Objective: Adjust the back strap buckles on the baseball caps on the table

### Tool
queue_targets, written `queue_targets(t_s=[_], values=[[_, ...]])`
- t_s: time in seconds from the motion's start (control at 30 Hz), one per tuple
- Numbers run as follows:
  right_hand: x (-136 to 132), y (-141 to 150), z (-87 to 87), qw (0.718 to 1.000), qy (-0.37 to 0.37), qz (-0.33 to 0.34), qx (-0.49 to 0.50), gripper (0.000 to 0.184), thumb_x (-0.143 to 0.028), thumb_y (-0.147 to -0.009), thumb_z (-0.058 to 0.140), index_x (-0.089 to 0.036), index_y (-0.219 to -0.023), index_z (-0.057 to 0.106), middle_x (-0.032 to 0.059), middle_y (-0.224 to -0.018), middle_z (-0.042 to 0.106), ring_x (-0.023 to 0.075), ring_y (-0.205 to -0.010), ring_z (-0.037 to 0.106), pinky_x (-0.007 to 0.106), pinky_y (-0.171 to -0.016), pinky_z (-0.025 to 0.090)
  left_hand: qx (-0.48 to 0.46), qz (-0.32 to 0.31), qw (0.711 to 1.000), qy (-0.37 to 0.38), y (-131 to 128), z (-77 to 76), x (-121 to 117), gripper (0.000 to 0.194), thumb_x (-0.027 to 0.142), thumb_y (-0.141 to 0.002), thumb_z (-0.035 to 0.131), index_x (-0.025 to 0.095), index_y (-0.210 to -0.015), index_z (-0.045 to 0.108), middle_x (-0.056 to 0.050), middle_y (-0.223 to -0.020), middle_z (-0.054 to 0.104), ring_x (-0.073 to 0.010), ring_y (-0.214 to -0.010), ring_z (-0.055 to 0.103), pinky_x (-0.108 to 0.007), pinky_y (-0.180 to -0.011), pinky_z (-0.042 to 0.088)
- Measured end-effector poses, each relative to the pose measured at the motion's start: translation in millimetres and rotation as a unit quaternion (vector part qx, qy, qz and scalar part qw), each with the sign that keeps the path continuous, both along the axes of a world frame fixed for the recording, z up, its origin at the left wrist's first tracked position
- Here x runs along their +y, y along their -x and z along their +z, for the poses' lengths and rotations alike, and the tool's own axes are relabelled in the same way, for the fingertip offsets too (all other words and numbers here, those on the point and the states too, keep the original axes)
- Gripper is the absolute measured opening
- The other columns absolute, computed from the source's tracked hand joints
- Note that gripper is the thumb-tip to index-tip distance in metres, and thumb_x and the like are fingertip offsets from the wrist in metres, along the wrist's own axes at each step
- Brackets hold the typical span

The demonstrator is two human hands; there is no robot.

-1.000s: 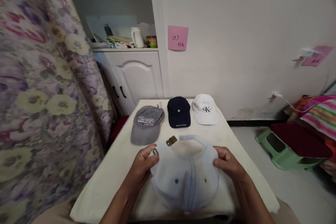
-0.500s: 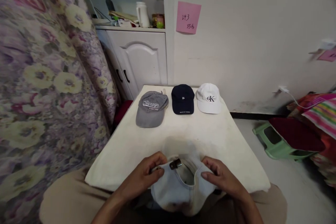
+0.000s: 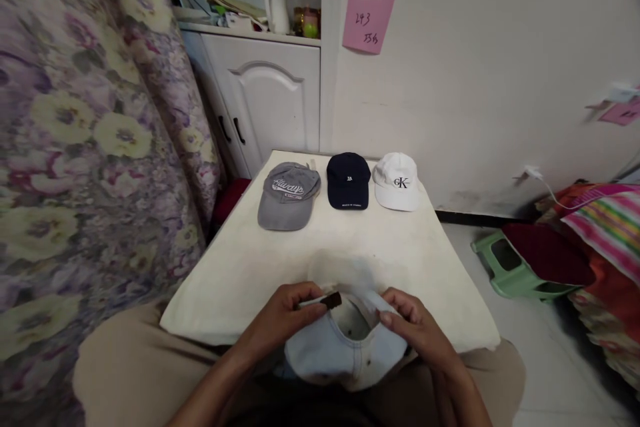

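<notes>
A pale blue baseball cap (image 3: 345,353) is held over my lap at the near table edge, its rear opening facing up. My left hand (image 3: 295,307) pinches the back band on the left, beside a dark strap end (image 3: 332,300). On the other side of the opening, my right hand (image 3: 413,320) grips the band between thumb and fingers. Farther off, three caps lie in a row: a grey cap (image 3: 287,197) lettered "Always", a navy cap (image 3: 349,180) and a white cap (image 3: 397,180) with "CK"-like letters. The front of the held cap is blurred.
The cloth-covered table (image 3: 240,280) stands against the wall. A floral curtain (image 3: 100,147) hangs at left, near a white cabinet (image 3: 270,100). At right are a green stool (image 3: 520,273) and a striped cloth (image 3: 610,213). A pink note (image 3: 367,19) sticks to the wall.
The hands have shifted slightly on the cap's band, and the dark strap end now lies closer to the left thumb. The view has tilted a little downward.
</notes>
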State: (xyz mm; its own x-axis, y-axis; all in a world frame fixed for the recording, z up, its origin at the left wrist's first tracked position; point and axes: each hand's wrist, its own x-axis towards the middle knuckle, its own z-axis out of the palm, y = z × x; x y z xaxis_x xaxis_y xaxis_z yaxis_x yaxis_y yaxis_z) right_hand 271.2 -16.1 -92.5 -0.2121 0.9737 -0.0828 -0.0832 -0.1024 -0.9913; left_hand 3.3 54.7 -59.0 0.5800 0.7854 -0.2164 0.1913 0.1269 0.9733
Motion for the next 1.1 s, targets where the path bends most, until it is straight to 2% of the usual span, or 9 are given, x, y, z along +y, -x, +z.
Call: queue_targets(t_s=[0.1,0.2,0.3,0.47,0.63,0.73,0.83,0.97,1.1], values=[[-1,-1,10.2,1.0,-0.013,-0.003,0.007,0.019,-0.036,-0.088,0.069,-0.018,-0.091,0.066,0.0047,-0.089,0.067,0.0169,-0.08,0.057,0.027,-0.071,0.039,-0.027,0.013,0.999,0.015,-2,0.7,-2,0.036,0.049,-0.081,0.069,0.013,-0.08,0.063,0.004,-0.065,0.048,-0.0095,-0.059,0.039,-0.022,-0.055,0.027],[-2,4,19.6,0.996,-0.008,-0.001,0.085,0.016,-0.03,-0.086,0.07,-0.017,-0.094,0.066,0.0064,-0.093,0.069,0.0189,-0.084,0.059,0.03,-0.079,0.042,-0.054,0.024,0.997,0.039,-3,-0.4,-4,0.034,0.047,-0.081,0.069,0.014,-0.08,0.063,0.004,-0.065,0.048,-0.0095,-0.058,0.039,-0.022,-0.055,0.027],[2,18,25.4,0.987,0.009,-0.019,0.16,0.015,-0.027,-0.081,0.073,-0.017,-0.087,0.064,0.0039,-0.082,0.066,0.0137,-0.07,0.053,0.025,-0.068,0.041,-0.061,0.026,0.998,0.02,-4,-0.7,-7,0.032,0.046,-0.082,0.068,0.014,-0.079,0.063,0.004,-0.067,0.049,-0.0101,-0.061,0.041,-0.022,-0.057,0.029],[13,51,21.3,0.975,0.045,-0.024,0.218,0.019,-0.03,-0.08,0.076,-0.015,-0.08,0.064,-0.004,-0.062,0.053,0.006,-0.048,0.027,0.022,-0.053,0.034,-0.056,-0.006,0.998,-0.022,-8,3.4,-13,0.029,0.043,-0.084,0.068,0.014,-0.079,0.061,0.002,-0.071,0.053,-0.0119,-0.066,0.044,-0.023,-0.06,0.031],[14,67,10.2,0.953,0.098,0.01,0.285,0.023,-0.03,-0.076,0.081,-0.018,-0.078,0.062,-0.0102,-0.048,0.035,0.006,-0.044,0.026,0.02,-0.047,0.027,-0.055,-0.014,0.998,-0.026,-13,3.0,-17,0.028,0.042,-0.085,0.067,0.015,-0.079,0.059,0.003,-0.07,0.054,-0.0117,-0.065,0.045,-0.023,-0.06,0.032],[12,70,6.5,0.952,0.109,0.016,0.286,0.024,-0.029,-0.073,0.082,-0.018,-0.078,0.061,-0.0099,-0.047,0.037,0.0064,-0.044,0.03,0.021,-0.046,0.025,-0.061,-0.011,0.998,-0.021,-17,2.2,-18,0.027,0.041,-0.084,0.067,0.015,-0.078,0.06,0.001,-0.073,0.06,-0.0134,-0.068,0.05,-0.024,-0.062,0.036],[12,70,6.1,0.959,0.108,-0.008,0.261,0.026,-0.027,-0.07,0.084,-0.019,-0.081,0.062,-0.0094,-0.049,0.041,0.0065,-0.044,0.032,0.02,-0.045,0.023,-0.049,-0.006,0.999,-0.012,-21,3.8,-19,0.025,0.039,-0.083,0.069,0.016,-0.077,0.061,0.0,-0.074,0.064,-0.0147,-0.07,0.054,-0.024,-0.062,0.038],[12,72,9.3,0.968,0.1,-0.028,0.229,0.031,-0.031,-0.068,0.086,-0.018,-0.083,0.062,-0.008,-0.052,0.046,0.0064,-0.045,0.035,0.02,-0.045,0.026,-0.035,0.003,0.999,-0.013,-24,6.5,-19,0.025,0.038,-0.081,0.071,0.016,-0.075,0.062,-0.001,-0.073,0.066,-0.0155,-0.07,0.056,-0.025,-0.063,0.039],[13,71,11.5,0.979,0.069,-0.043,0.187,0.032,-0.046,-0.081,0.074,-0.016,-0.084,0.066,-0.0055,-0.057,0.05,0.0061,-0.044,0.032,0.022,-0.046,0.036,-0.05,0.012,0.999,0.017,-22,4.8,-16,0.026,0.039,-0.079,0.073,0.015,-0.074,0.065,-0.001,-0.071,0.065,-0.015,-0.068,0.056,-0.025,-0.064,0.039]])
